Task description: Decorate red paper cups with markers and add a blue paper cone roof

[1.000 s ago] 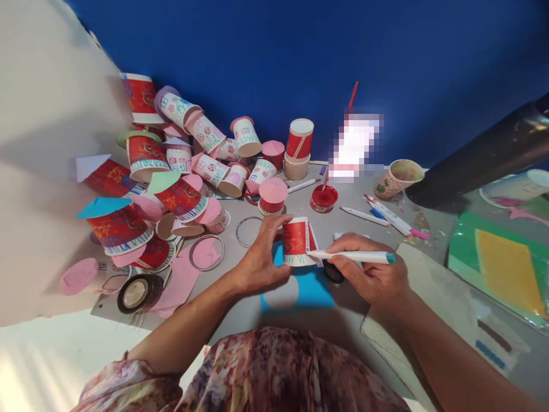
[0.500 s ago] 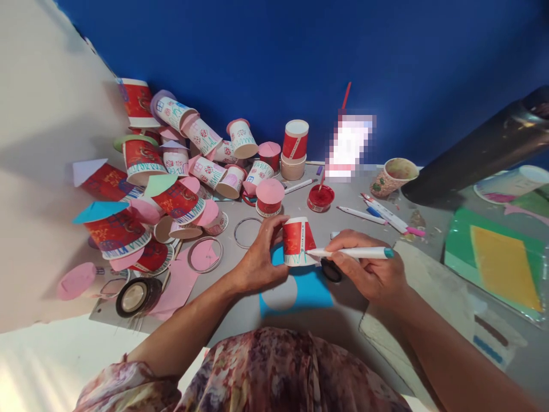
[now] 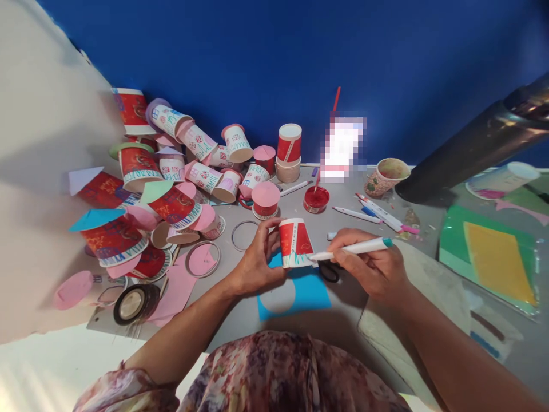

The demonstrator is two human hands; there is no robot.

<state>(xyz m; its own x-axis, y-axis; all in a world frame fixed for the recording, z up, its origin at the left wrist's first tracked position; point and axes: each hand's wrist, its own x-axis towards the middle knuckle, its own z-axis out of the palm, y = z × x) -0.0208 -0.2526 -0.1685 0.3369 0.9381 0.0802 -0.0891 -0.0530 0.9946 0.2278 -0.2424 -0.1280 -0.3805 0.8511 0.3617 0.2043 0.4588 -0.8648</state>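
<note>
A red and white paper cup [image 3: 295, 240] is held upside down in my left hand [image 3: 259, 257], its rim at the bottom. Teal zigzag strokes run along the white band by that rim. My right hand [image 3: 371, 266] grips a white marker [image 3: 354, 250] with a teal end, its tip at the right side of the band. Under the cup lies a blue sheet [image 3: 315, 294] with a round hole cut in it. Black scissor handles [image 3: 329, 272] show partly behind the cup and right hand.
Decorated paper cups [image 3: 171, 200] with paper tops are heaped at the left. Tape rolls [image 3: 136, 302], a red pot [image 3: 316, 199], several markers [image 3: 377, 210] and a patterned cup [image 3: 386, 177] lie around. A black cylinder [image 3: 463, 146] leans at the right, near green and yellow sheets [image 3: 500, 263].
The marker tip has moved right along the cup's band, and more teal zigzag shows. My left hand has turned the cup slightly, so its white strip sits further left.
</note>
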